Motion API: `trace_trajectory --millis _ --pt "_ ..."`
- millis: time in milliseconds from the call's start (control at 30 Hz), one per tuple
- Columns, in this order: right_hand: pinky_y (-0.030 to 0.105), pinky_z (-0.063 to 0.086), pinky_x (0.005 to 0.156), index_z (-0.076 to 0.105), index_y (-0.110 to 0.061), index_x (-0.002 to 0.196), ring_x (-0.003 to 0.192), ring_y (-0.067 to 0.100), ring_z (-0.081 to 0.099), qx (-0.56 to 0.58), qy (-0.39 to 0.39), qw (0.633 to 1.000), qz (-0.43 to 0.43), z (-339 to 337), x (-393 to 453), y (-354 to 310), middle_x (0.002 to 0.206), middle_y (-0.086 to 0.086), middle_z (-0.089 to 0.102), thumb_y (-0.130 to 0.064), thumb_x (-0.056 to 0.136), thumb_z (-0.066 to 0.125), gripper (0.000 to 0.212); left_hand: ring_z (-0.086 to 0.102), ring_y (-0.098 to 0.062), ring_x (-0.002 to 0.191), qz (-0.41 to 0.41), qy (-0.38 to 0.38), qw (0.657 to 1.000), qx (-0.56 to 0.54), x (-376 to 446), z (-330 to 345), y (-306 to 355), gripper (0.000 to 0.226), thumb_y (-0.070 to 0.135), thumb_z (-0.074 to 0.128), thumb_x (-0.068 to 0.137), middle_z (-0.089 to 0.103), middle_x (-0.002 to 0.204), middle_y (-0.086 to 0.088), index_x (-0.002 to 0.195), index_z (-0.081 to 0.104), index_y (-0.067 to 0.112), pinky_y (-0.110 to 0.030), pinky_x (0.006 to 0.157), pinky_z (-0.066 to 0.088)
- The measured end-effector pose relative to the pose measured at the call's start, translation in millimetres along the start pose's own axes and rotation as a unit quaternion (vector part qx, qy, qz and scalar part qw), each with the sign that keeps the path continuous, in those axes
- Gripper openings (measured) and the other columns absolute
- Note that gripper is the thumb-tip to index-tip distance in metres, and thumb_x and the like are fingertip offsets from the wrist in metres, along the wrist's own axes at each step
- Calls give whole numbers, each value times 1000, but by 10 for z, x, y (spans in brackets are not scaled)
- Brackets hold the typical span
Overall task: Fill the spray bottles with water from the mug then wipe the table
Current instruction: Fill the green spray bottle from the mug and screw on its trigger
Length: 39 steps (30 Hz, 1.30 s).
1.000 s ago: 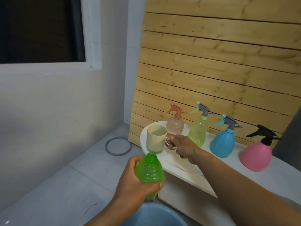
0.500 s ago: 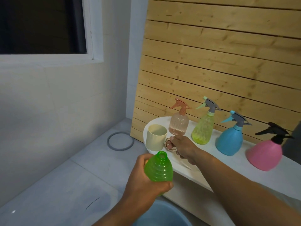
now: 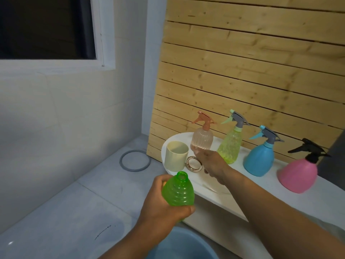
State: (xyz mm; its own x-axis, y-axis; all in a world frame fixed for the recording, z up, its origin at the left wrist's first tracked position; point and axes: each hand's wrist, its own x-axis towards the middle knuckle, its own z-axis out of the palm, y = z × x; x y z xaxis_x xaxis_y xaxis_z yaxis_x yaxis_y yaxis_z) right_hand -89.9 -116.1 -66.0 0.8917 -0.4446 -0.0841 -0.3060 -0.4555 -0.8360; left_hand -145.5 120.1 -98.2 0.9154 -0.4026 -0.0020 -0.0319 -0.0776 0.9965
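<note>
While gripping the capless green bottle [image 3: 178, 191] over the blue basin [image 3: 182, 245], left hand [image 3: 164, 206] clamped round its ribbed body. Right hand [image 3: 211, 163] beside the mug [image 3: 176, 156] handle on the white table [image 3: 233, 199] — fingers loosely apart, not closed on it. Four capped spray bottles — peach [image 3: 202, 136], yellow [image 3: 231, 144], blue [image 3: 260, 156], pink [image 3: 298, 171].

Plain domestic utility corner, likely a home washroom or balcony. Pale tiled walls and grey tiled floor [image 3: 56, 212] fill the left; dark window [image 3: 43, 27] upper left. Slatted wood panel [image 3: 252, 71] at right behind a white table [image 3: 214, 191]; blue basin [image 3: 183, 245] bottom centre.
</note>
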Motion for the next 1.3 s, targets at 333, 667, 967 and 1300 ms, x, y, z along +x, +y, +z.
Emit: trace_trajectory --millis 333,667,967,1300 --pt "36 54 80 69 -14 94 89 24 65 -296 113 946 75 -772 -273 376 93 4 69 -36 95 65 23 70 -1 81 -6 5 1000 -9 101 193 -14 75 17 99 55 71 92 21 114 58 38 -37 80 63" --pt "31 43 64 52 -17 98 86 17 61 -347 98 906 222 -886 -623 854 92 0 61 -71 81 60 57 69 -1 83 -7 -9 1000 -7 93 427 -52 77 21 99 51 72 99 11 113 57 38 -30 77 60" --pt "31 41 58 38 -16 122 93 21 59 -282 122 925 225 -777 -604 916 97 2 57 -49 78 72 65 70 -11 94 -12 -16 1000 16 121 446 -101 79 25 98 49 71 103 9 115 57 38 -35 83 61" --pt "38 50 91 41 -16 149 110 29 57 -46 278 957 64 -846 -612 423 138 14 49 -46 83 74 79 69 -11 95 -12 -18 999 36 131 458 -154 80 30 95 45 70 103 10 115 56 38 -40 87 60"
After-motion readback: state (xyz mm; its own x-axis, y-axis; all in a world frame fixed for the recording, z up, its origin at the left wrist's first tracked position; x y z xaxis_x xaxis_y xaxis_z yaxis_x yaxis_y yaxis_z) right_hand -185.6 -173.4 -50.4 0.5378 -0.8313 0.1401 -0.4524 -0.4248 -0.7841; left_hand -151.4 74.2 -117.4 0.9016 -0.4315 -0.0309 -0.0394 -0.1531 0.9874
